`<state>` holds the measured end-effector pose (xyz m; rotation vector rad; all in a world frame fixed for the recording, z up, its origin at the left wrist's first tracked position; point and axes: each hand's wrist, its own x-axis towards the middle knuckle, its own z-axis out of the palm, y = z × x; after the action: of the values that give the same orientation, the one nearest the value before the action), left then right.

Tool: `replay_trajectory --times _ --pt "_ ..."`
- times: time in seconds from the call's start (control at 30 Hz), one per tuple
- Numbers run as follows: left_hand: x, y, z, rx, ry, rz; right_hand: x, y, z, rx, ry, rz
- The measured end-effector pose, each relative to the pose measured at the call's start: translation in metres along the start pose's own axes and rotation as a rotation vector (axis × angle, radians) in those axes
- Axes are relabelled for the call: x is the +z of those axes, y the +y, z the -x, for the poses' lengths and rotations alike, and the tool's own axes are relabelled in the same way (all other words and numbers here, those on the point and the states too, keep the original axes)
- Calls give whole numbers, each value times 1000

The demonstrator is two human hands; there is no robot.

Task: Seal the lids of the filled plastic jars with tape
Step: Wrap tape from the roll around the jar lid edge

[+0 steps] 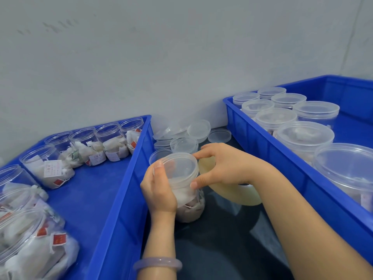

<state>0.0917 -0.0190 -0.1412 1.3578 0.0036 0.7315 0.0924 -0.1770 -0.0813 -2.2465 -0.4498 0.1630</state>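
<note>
A clear plastic jar [188, 201] filled with white sachets stands on the dark table between two blue crates. My left hand [159, 190] grips the jar's side just under the lid. My right hand [224, 166] pinches the rim of the translucent lid [179, 166] sitting on the jar, thumb at the front and index finger at the back. A large roll of clear tape [232, 194] lies behind the jar, partly under my right wrist.
The left blue crate [121, 199] holds several open, filled jars [52, 168]. The right blue crate [262, 146] holds several lidded jars [304, 136]. A pile of loose lids [187, 136] lies by the grey wall. A bracelet [157, 263] circles my left wrist.
</note>
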Motion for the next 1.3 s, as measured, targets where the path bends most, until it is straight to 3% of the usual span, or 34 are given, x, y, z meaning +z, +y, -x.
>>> replay_trajectory --times 0.13,0.27,0.37,0.43,0.5,0.57,0.8,1.0,1.13,1.3 --pt "-1 -1 -2 14 -32 13 4 5 -4 23 55 41" --pt "-5 1 -4 -87 -143 32 10 8 -3 27 95 -10" --pt "-11 14 -3 -37 -241 -239 11 8 -4 16 127 -50" --pt "-17 29 -8 75 -442 -459 9 9 -4 -14 120 -57" --pt "-20 46 -9 10 -704 -618 7 9 -3 -36 80 -63" --pt "-20 59 -10 -46 -846 -816 4 9 -2 -28 7 -83" --pt "17 85 -23 -218 -823 -1104 -4 7 3 -5 -145 -49" --pt "26 86 -28 -315 -907 -1233 -4 15 -2 111 -18 -6" --pt "38 83 -17 -255 -765 -1283 3 11 6 288 99 -41" --pt "39 79 -17 -235 -749 -1259 10 3 20 342 56 -26"
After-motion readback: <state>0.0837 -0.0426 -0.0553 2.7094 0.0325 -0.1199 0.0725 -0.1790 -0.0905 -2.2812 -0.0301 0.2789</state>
